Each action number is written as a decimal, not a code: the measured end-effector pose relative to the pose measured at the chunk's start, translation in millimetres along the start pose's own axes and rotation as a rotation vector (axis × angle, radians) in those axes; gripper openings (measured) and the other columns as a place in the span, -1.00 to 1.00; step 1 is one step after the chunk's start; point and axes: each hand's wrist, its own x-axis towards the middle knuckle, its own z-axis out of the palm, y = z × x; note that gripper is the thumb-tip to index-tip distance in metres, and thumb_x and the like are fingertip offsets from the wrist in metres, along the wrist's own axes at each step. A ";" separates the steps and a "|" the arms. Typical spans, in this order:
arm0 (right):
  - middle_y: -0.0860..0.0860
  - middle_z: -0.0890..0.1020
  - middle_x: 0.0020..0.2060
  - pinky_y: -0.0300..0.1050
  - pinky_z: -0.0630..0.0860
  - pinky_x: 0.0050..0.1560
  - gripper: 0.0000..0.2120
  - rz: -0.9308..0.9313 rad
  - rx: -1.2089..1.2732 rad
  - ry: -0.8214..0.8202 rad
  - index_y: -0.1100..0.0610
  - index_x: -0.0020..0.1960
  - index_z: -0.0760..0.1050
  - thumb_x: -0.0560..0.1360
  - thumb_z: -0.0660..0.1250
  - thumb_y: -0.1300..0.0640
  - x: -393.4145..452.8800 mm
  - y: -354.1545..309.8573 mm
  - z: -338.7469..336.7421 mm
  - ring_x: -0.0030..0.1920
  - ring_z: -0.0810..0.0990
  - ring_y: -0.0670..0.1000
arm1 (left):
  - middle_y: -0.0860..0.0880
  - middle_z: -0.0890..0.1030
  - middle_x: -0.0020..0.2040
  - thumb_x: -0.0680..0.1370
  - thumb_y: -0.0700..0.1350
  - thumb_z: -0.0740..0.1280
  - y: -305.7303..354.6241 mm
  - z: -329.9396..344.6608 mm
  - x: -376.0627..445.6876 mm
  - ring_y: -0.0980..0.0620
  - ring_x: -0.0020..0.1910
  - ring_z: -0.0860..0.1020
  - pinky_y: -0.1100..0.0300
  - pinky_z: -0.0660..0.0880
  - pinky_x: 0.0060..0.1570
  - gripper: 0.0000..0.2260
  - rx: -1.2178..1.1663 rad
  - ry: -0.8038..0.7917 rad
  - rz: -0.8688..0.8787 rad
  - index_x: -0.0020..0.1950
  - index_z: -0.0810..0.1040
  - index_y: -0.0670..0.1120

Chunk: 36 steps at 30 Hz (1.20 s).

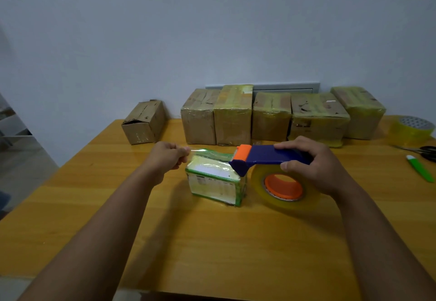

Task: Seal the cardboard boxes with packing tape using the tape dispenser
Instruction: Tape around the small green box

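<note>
A small green-and-white box [215, 183] wrapped in clear tape lies mid-table. My left hand [168, 156] pinches the free end of the tape strip [203, 151] just beyond the box's far left corner. The strip runs across the box top to the blue tape dispenser [264, 155] with an orange tip. My right hand [313, 166] grips the dispenser's handle at the box's right side. Its yellowish tape roll [283, 188] with an orange hub touches the table.
Several taped cardboard boxes [232, 115] line the wall; one untaped box [144, 122] stands apart at the left. A spare tape roll [411, 129], scissors [424, 152] and a green utility knife [421, 168] lie at the right edge of the wooden table [212, 241].
</note>
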 end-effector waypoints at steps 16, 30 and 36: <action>-0.19 0.51 -0.06 -0.34 0.41 -0.23 -0.54 -0.004 0.008 -0.016 -0.20 0.14 0.56 0.26 0.36 -0.24 -6.9 10.4 3.6 -0.10 0.51 -0.10 | -0.08 0.45 -0.31 0.63 -0.16 0.23 -12.4 5.1 0.6 0.01 -0.32 0.34 0.14 0.31 -0.33 -0.74 -0.074 -0.206 -0.207 -0.25 0.50 -0.15; 0.00 0.53 -0.03 -0.37 0.42 -0.21 -0.54 -0.026 0.037 0.022 -0.14 0.15 0.57 0.27 0.36 -0.21 -10.6 14.8 9.3 -0.07 0.51 -0.09 | -0.05 0.64 -0.04 0.63 -0.09 0.23 -13.5 20.8 -20.9 0.02 -0.07 0.57 0.08 0.53 -0.07 -0.80 -0.077 0.121 0.091 0.07 0.63 -0.12; -0.03 0.53 -0.01 -0.29 0.47 -0.18 -0.57 -0.022 0.043 0.065 -0.20 0.12 0.54 0.27 0.34 -0.23 -10.3 11.0 25.4 -0.04 0.51 -0.13 | -0.06 0.56 0.19 0.64 -0.08 0.21 -10.3 21.3 -24.6 0.02 0.06 0.49 0.09 0.47 0.02 -0.70 0.237 0.090 0.153 0.35 0.49 -0.09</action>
